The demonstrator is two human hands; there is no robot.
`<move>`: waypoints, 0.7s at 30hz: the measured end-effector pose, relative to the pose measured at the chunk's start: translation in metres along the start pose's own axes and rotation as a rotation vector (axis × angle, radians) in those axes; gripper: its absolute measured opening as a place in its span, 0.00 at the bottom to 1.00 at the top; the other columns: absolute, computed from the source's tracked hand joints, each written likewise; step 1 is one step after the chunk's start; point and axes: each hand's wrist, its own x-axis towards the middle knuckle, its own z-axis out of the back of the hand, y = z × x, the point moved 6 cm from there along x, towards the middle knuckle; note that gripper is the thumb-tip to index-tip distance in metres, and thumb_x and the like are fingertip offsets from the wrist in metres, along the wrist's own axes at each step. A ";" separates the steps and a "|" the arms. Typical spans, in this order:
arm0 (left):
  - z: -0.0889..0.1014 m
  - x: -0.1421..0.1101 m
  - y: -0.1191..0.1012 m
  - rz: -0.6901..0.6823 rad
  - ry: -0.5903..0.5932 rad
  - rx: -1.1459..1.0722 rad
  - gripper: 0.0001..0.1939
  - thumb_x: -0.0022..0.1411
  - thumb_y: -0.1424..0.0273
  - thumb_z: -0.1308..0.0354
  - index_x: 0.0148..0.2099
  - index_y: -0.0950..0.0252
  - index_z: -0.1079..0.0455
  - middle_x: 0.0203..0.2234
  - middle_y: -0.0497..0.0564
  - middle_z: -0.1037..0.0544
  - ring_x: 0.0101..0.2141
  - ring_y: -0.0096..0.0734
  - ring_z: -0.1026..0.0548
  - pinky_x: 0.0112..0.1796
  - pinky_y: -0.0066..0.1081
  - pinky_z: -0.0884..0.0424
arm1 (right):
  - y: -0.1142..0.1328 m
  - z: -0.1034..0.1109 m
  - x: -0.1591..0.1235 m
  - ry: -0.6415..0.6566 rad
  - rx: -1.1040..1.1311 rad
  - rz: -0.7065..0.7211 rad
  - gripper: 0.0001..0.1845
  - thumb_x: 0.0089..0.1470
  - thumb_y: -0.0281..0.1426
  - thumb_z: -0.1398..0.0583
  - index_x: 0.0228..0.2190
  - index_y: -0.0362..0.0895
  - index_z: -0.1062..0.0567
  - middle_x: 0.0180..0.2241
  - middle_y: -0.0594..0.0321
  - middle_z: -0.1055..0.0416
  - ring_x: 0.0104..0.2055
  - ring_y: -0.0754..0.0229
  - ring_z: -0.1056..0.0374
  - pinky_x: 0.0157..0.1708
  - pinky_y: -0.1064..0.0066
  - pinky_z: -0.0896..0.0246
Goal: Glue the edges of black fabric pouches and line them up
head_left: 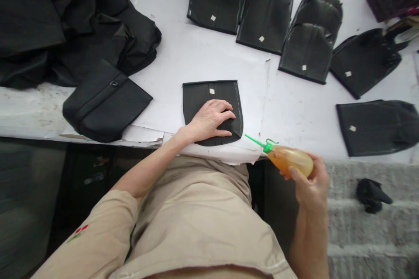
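Note:
A black fabric piece (196, 96) with a rounded near end lies flat at the table's front edge. It bears a small white label and pale marks along its right side. My left hand (212, 120) rests on it, palm down, fingers spread and holding nothing. In my right hand (312, 178) is a squeeze bottle (291, 159) of amber liquid, my fingers wrapped round its body. The bottle is tilted, and its thin green nozzle points left, just off the piece's lower right edge. The nozzle tip appears apart from the fabric.
Several similar black pieces (265, 13) with white labels are spread across the back and right of the white table (209, 56). At left sit a large black fabric heap (75, 22) and a folded black piece with a snap (104, 100). A dark scrap (371, 194) lies at lower right.

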 end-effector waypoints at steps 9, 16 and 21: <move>-0.005 0.015 -0.004 0.071 -0.044 0.073 0.22 0.62 0.60 0.29 0.54 0.62 0.26 0.56 0.61 0.25 0.59 0.52 0.30 0.58 0.47 0.36 | -0.002 -0.008 -0.014 -0.098 -0.021 0.101 0.32 0.44 0.40 0.25 0.48 0.46 0.27 0.45 0.58 0.26 0.36 0.54 0.24 0.28 0.65 0.26; -0.005 0.013 -0.003 0.082 -0.040 0.059 0.21 0.63 0.61 0.29 0.55 0.62 0.26 0.57 0.60 0.25 0.60 0.52 0.31 0.59 0.47 0.37 | 0.003 -0.025 -0.021 -0.076 -0.120 0.198 0.31 0.47 0.40 0.25 0.50 0.46 0.27 0.46 0.57 0.26 0.44 0.50 0.23 0.42 0.56 0.22; -0.006 0.013 -0.003 0.086 -0.048 0.055 0.21 0.63 0.61 0.30 0.55 0.62 0.26 0.57 0.60 0.25 0.60 0.52 0.31 0.59 0.47 0.37 | 0.008 -0.027 -0.026 -0.095 -0.285 0.370 0.32 0.48 0.40 0.25 0.52 0.45 0.27 0.47 0.56 0.26 0.43 0.53 0.24 0.38 0.62 0.22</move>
